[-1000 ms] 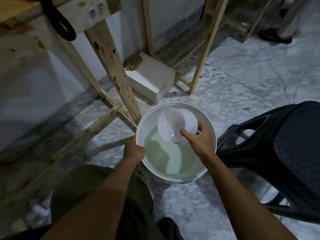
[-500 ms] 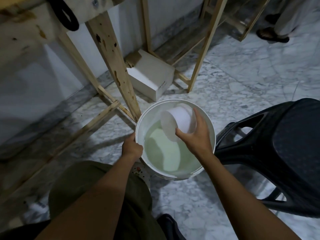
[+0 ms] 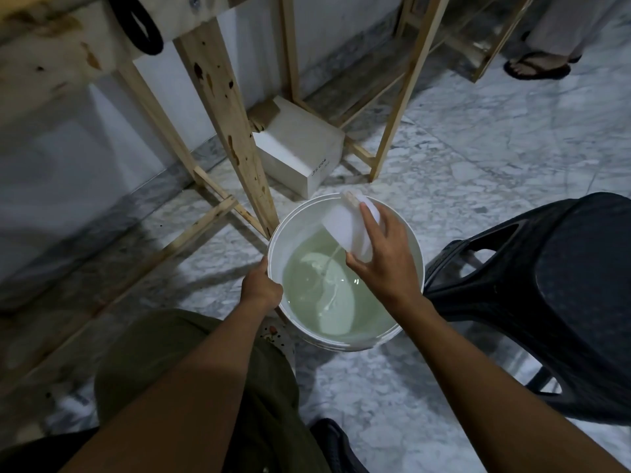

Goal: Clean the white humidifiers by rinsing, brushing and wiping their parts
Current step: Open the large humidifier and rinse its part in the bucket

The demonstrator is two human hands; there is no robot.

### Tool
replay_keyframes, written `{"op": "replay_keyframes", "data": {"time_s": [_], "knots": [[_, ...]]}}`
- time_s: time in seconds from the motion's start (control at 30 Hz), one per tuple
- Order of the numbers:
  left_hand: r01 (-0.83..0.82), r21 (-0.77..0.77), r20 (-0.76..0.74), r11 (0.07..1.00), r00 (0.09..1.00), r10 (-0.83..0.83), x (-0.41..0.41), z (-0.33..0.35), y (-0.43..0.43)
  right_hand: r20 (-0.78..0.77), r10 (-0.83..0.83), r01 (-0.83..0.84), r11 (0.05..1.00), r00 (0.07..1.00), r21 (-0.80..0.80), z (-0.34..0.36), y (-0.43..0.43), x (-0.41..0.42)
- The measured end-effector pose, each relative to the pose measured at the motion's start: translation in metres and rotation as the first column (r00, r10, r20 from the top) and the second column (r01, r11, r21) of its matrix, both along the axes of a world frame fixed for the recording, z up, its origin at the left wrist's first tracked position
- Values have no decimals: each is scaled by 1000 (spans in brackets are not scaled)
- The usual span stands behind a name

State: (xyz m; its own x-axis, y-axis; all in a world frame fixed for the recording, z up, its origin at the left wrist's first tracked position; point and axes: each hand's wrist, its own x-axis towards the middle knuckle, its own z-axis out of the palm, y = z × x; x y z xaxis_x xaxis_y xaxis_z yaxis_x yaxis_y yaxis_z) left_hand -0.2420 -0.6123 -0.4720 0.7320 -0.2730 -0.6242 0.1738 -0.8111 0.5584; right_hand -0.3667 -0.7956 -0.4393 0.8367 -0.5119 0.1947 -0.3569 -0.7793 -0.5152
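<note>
Marble floor point(image 3: 478, 172), grey-veined and wet-looking in patches, fills a dim room bounded by a pale wall point(image 3: 68, 148) at nine o'clock. A rough wooden table leg point(image 3: 225, 131) slants down from eleven o'clock, with slimmer timber braces around it. A white cardboard box point(image 3: 300, 158) lies on the floor at twelve o'clock, just behind that leg.

At the centre stands a white bucket point(image 3: 297, 230), part-filled with greenish water point(image 3: 324, 302). The person's left hand point(image 3: 261, 288) is clenched on the bucket's rim at its nine o'clock. The right hand point(image 3: 386, 264) grasps a white humidifier part point(image 3: 341, 230), fingers spread over its side, and holds it tilted above the bucket's one o'clock. A thin stream runs from its lower edge into the water. An olive trouser knee point(image 3: 153, 353) sits at seven o'clock.

A black plastic stool point(image 3: 546, 285) stands at three o'clock, just beside the bucket. A second person's sandalled foot point(image 3: 536, 68) shows at one o'clock, well apart.

Counted: one bucket, one humidifier part, one box, one stool, two hands and one sandalled foot.
</note>
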Motion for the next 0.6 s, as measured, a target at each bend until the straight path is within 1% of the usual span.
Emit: {"op": "replay_keyframes", "data": {"time_s": [0.1, 0.3, 0.6], "knots": [[10, 9, -7, 1000, 1000, -10, 1, 0, 2, 6, 66, -65, 995, 998, -72, -4, -4, 1], [4, 41, -22, 999, 1000, -3, 3, -2, 2, 12, 115, -113, 984, 993, -140, -11, -12, 0], [23, 66, -8, 998, 1000, -23, 4, -4, 1, 22, 124, -120, 985, 992, -128, -15, -9, -3]]}}
